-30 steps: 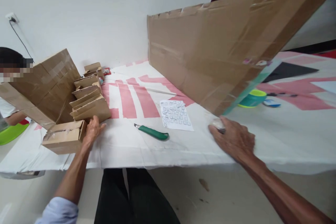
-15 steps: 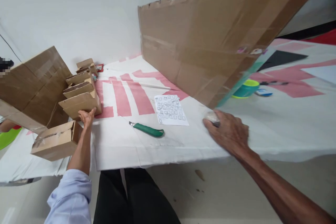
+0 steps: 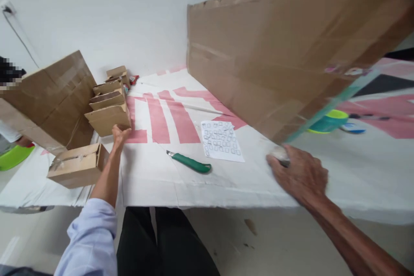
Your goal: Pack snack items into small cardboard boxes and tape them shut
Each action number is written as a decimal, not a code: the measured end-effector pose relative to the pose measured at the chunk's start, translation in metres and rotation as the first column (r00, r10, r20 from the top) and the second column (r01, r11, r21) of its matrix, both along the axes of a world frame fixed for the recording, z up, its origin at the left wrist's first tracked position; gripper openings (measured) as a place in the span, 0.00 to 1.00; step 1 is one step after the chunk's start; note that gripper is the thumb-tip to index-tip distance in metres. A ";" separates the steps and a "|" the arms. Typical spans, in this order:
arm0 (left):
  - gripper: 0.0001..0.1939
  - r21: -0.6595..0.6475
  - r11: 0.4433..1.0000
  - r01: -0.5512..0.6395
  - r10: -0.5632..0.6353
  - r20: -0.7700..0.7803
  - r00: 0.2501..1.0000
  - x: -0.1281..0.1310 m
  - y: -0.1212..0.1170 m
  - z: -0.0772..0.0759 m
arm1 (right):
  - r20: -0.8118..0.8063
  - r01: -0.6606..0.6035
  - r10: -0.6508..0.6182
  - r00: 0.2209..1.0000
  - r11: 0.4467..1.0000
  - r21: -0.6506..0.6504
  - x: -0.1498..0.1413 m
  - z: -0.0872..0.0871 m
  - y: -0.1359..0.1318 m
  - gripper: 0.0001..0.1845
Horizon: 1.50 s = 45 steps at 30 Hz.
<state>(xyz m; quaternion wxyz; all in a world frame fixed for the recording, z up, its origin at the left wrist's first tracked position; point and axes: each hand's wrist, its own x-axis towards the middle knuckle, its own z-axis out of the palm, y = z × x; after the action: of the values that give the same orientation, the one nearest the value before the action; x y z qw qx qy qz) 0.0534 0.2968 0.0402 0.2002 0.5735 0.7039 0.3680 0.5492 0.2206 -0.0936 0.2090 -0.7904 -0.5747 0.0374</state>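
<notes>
My left hand (image 3: 120,135) touches the lower front of an open cardboard box (image 3: 111,119), its fingers spread against the side. That box is the nearest in a row of several small boxes with raised flaps. A taped cardboard box (image 3: 77,166) sits just left of my left forearm. My right hand (image 3: 299,172) rests on the table, closed around a small whitish, shiny object (image 3: 280,154), mostly hidden and too blurred to name. Between the hands lie a green-handled utility knife (image 3: 190,163), blade exposed, and a paper sheet (image 3: 222,141) with drawn squares.
A large cardboard panel (image 3: 274,51) stands upright at the right, a green-and-yellow tape roll (image 3: 333,121) beyond its lower edge. Another big cardboard box (image 3: 51,99) stands at the left. A person's hand (image 3: 23,141) is near a green basin (image 3: 16,157). White cloth covers the table (image 3: 148,185).
The view has shifted, so the scene appears further right. Both hands keep nearly the same places relative to the box and table; the knife and sheet lie as before.
</notes>
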 end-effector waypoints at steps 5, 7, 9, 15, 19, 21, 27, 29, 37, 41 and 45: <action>0.27 0.304 0.948 0.096 -0.051 -0.150 0.987 0.028 -0.099 0.003 | -0.042 0.028 -0.028 0.999 1.000 0.010 -0.003 -0.001 -0.004 0.40; 0.23 0.521 0.845 0.117 0.053 -0.300 0.952 0.011 -0.146 0.014 | -0.064 0.048 -0.046 0.997 0.999 0.017 -0.007 0.001 -0.007 0.40; 0.21 0.649 0.760 -0.034 0.301 -0.305 0.904 -0.028 -0.184 0.028 | -0.086 0.052 -0.048 0.995 0.998 0.042 -0.011 0.004 -0.009 0.41; 0.36 0.300 0.691 -0.657 0.661 0.106 0.743 -0.170 -0.221 0.039 | -0.145 0.052 -0.027 0.989 0.984 0.171 -0.020 0.013 -0.015 0.48; 0.36 0.147 0.769 -0.621 0.582 0.238 0.777 -0.193 -0.221 0.021 | -0.133 0.028 0.005 0.991 0.969 0.245 -0.023 0.014 -0.020 0.45; 0.34 0.149 0.791 -0.594 0.545 0.271 0.793 -0.187 -0.225 0.013 | -0.126 0.013 0.024 0.992 0.959 0.282 -0.023 0.011 -0.021 0.40; 0.33 0.176 0.864 -0.472 0.395 0.343 0.852 -0.142 -0.244 -0.010 | -0.136 0.011 0.060 0.989 0.883 0.469 -0.037 0.006 -0.026 0.33; 0.32 0.186 0.885 -0.427 0.348 0.346 0.871 -0.119 -0.248 -0.015 | -0.104 -0.040 0.115 0.988 0.836 0.548 -0.056 0.012 -0.032 0.30; 0.41 0.135 0.985 -0.108 0.042 0.423 0.905 -0.045 -0.270 -0.038 | -0.136 -0.404 0.634 0.761 0.627 0.666 -0.166 0.037 -0.059 0.21; 0.56 0.148 0.982 0.119 -0.178 0.493 0.851 -0.064 -0.269 -0.059 | -0.047 -0.542 0.677 0.735 0.627 0.560 -0.173 0.035 -0.047 0.29; 0.67 0.107 0.957 0.269 -0.282 0.561 0.779 -0.085 -0.259 -0.068 | -0.181 -0.545 0.695 0.696 0.675 0.498 -0.176 0.039 -0.049 0.39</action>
<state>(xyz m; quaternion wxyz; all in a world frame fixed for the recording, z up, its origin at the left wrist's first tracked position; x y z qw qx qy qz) -0.0318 0.0375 -0.0278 0.4470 0.5358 0.5162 0.4967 0.3730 0.1719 -0.0548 0.4427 -0.4603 -0.7585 0.1296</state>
